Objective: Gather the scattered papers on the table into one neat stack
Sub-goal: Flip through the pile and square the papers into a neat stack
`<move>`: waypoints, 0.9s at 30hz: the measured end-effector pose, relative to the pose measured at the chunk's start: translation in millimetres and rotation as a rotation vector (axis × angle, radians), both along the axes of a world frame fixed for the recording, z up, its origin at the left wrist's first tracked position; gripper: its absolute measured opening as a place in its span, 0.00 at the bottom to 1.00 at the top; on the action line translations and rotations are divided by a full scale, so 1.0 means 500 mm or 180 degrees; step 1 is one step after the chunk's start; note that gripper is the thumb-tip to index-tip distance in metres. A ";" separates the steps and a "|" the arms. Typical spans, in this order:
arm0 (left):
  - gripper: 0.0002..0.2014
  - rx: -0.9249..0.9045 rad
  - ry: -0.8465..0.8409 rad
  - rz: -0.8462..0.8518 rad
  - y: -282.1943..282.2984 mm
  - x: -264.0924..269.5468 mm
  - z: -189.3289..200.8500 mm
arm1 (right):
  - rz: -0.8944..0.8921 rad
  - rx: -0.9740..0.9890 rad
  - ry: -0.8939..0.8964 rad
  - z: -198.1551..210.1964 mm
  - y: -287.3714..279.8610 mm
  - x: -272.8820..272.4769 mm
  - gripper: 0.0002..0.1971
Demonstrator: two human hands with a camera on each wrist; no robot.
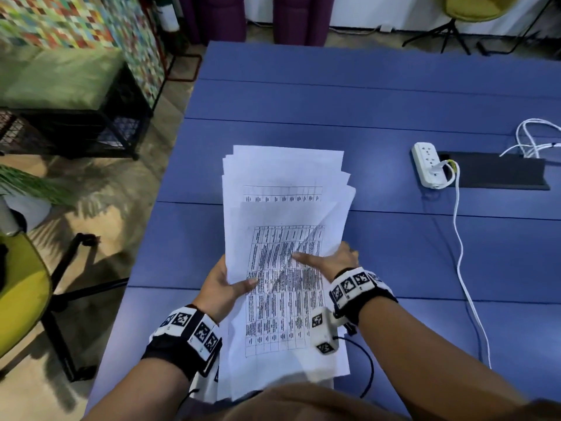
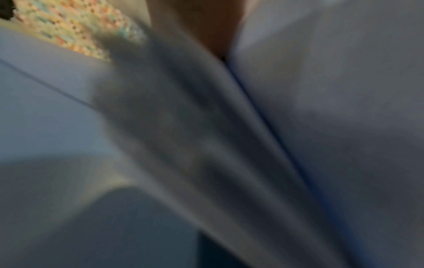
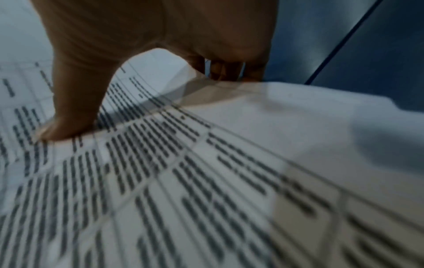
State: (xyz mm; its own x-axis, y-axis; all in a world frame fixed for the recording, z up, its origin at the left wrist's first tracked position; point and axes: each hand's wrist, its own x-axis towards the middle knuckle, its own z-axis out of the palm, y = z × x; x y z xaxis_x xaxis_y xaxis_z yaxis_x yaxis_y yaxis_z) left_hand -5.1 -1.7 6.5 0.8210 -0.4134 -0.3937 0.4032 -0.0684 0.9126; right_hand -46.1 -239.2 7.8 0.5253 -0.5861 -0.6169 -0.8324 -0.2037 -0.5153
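Observation:
A loose stack of white papers (image 1: 282,208) with printed tables is held over the blue table (image 1: 394,95), its sheets fanned and uneven at the far end. My left hand (image 1: 226,284) grips the stack's left edge, thumb on top and fingers underneath. My right hand (image 1: 326,259) holds the right edge the same way, thumb pressing the printed top sheet (image 3: 183,172) and fingers curled under it. The left wrist view is blurred and shows only paper edges (image 2: 206,145) seen from the side.
A white power strip (image 1: 428,164) with a white cable (image 1: 461,253) lies right of the stack beside a black cable slot (image 1: 498,171). A yellow chair (image 1: 21,299) and a black crate bench (image 1: 76,95) stand left of the table.

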 end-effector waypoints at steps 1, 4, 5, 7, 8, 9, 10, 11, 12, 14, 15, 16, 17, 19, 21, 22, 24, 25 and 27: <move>0.28 -0.0008 -0.0001 0.0000 -0.002 0.001 0.005 | -0.0119 0.0262 -0.0132 0.000 -0.015 0.001 0.64; 0.27 -0.0009 -0.0009 0.0048 -0.003 0.006 0.023 | -0.0432 0.1297 -0.0758 0.002 -0.062 -0.009 0.58; 0.27 -0.0012 -0.0037 0.0047 -0.006 0.008 0.033 | -0.0536 0.1559 -0.1002 -0.001 -0.077 -0.014 0.55; 0.25 -0.0058 -0.0137 0.0055 -0.018 0.012 0.063 | -0.0675 0.1712 -0.1471 0.035 -0.095 -0.014 0.49; 0.25 -0.0107 -0.0231 0.0079 -0.029 0.016 0.083 | -0.0631 0.1575 -0.1699 0.073 -0.095 -0.009 0.43; 0.24 -0.0152 -0.0364 0.0134 -0.042 0.020 0.103 | -0.0536 0.1325 -0.1961 0.111 -0.096 -0.002 0.35; 0.23 -0.0190 -0.0529 0.0216 -0.059 0.025 0.125 | -0.0498 0.1066 -0.2245 0.145 -0.092 0.008 0.24; 0.23 -0.0231 -0.0721 0.0316 -0.077 0.030 0.146 | -0.0506 0.0853 -0.2581 0.181 -0.082 0.016 0.18; 0.23 -0.0292 -0.0931 0.0428 -0.098 0.034 0.167 | -0.0527 0.0686 -0.2913 0.216 -0.069 0.022 0.17; 0.25 -0.0469 -0.1296 0.0678 -0.135 0.041 0.212 | -0.0549 0.0511 -0.3493 0.270 -0.043 0.028 0.19; 0.25 -0.0576 -0.1426 0.0800 -0.150 0.047 0.232 | -0.0547 0.0500 -0.3731 0.292 -0.032 0.028 0.19; 0.24 -0.0666 -0.1555 0.0882 -0.160 0.053 0.250 | -0.0536 0.0506 -0.3920 0.305 -0.030 0.027 0.20; 0.22 -0.0728 -0.1660 0.0892 -0.166 0.058 0.264 | -0.0577 0.0505 -0.4065 0.322 -0.027 0.025 0.20; 0.19 -0.0743 -0.1763 0.0837 -0.169 0.073 0.275 | -0.0694 0.0608 -0.4232 0.335 -0.038 0.025 0.20; 0.17 -0.0645 -0.1781 0.0734 -0.169 0.087 0.267 | -0.0772 0.0675 -0.4144 0.320 -0.057 0.027 0.19; 0.17 -0.0597 -0.1757 0.0677 -0.170 0.088 0.262 | -0.0804 0.0679 -0.3980 0.304 -0.066 0.026 0.15; 0.17 -0.0539 -0.1651 0.0629 -0.176 0.084 0.249 | -0.0805 0.0684 -0.3624 0.267 -0.076 0.020 0.12; 0.15 -0.0497 -0.1563 0.0648 -0.180 0.081 0.241 | -0.0802 0.0703 -0.3499 0.256 -0.074 0.015 0.15; 0.14 -0.0373 -0.1352 0.0629 -0.184 0.083 0.228 | -0.0784 0.0675 -0.3347 0.232 -0.081 0.012 0.17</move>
State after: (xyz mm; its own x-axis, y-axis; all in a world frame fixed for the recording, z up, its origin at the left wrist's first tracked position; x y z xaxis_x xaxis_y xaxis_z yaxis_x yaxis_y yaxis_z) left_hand 36.6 -93.5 120.8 0.9664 -0.2550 0.0335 -0.0121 0.0850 0.9963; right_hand -40.3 -279.7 123.9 0.7307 -0.6820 -0.0306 0.0368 0.0840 -0.9958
